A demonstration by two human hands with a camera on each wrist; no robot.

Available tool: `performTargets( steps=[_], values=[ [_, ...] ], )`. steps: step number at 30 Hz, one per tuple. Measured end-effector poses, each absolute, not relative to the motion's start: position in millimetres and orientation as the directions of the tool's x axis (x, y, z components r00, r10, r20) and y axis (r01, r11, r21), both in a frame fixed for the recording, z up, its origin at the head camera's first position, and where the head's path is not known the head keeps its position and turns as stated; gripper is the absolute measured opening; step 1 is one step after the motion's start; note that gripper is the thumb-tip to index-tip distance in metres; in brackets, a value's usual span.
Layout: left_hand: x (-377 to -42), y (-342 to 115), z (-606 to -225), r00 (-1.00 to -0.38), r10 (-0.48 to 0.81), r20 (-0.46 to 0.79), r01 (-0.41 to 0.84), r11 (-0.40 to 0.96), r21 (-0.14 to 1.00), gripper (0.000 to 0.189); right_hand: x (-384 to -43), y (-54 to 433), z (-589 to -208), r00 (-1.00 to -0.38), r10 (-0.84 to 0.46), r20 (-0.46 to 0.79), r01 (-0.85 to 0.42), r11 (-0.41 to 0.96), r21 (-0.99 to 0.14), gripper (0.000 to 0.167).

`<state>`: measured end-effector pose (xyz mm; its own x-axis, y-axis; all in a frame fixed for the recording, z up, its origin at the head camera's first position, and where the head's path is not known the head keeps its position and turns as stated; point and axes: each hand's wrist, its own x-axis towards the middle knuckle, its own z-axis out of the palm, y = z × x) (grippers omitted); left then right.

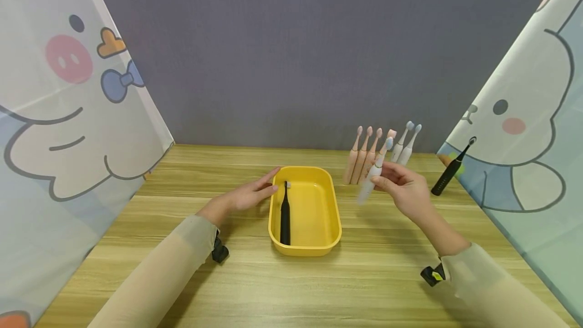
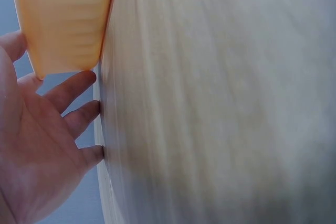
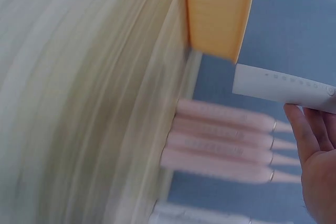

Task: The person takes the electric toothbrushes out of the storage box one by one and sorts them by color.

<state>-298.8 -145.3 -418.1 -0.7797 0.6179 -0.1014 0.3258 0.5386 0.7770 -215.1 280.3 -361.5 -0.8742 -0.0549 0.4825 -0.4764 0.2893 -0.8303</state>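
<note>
In the head view, my right hand (image 1: 407, 189) pinches a white electric toothbrush (image 1: 370, 183) between thumb and fingers, off the table and slightly tilted. The right wrist view also shows this white toothbrush (image 3: 278, 83) above the table. My left hand (image 1: 250, 196) rests with extended fingers at the left rim of a yellow tray (image 1: 337, 214). In the left wrist view its fingers are spread beside the tray's wall (image 2: 68, 24). A black electric toothbrush (image 1: 285, 219) lies in the tray along the left side.
Several pink electric toothbrushes (image 1: 350, 166) stand in a row behind the right hand. Two white toothbrushes (image 1: 404, 155) stand farther back. Another black toothbrush (image 1: 447, 175) stands at the right, near the printed curtain (image 1: 528, 176). A grey panel (image 1: 291, 65) closes the table's back.
</note>
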Motion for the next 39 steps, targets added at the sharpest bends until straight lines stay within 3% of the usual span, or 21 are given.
performTargets(
  steps=[13,21,39],
  values=[
    [-299,-146,-418,-0.780,0.618,-0.099,0.328,0.538,0.776,0.076,-223,330,-375,-0.893,0.047,0.448,-0.386,0.433,-0.815,0.049],
    [-298,-145,-418,-0.783,0.613,-0.106,0.312,0.534,0.786,0.077,-233,349,-376,-0.879,0.063,0.472,-0.398,0.447,-0.801,0.042],
    [-300,-146,-419,-0.784,0.612,-0.101,0.320,0.539,0.779,0.076,-260,392,-376,-0.892,0.195,0.408,-0.301,0.418,-0.857,0.033]
  ],
)
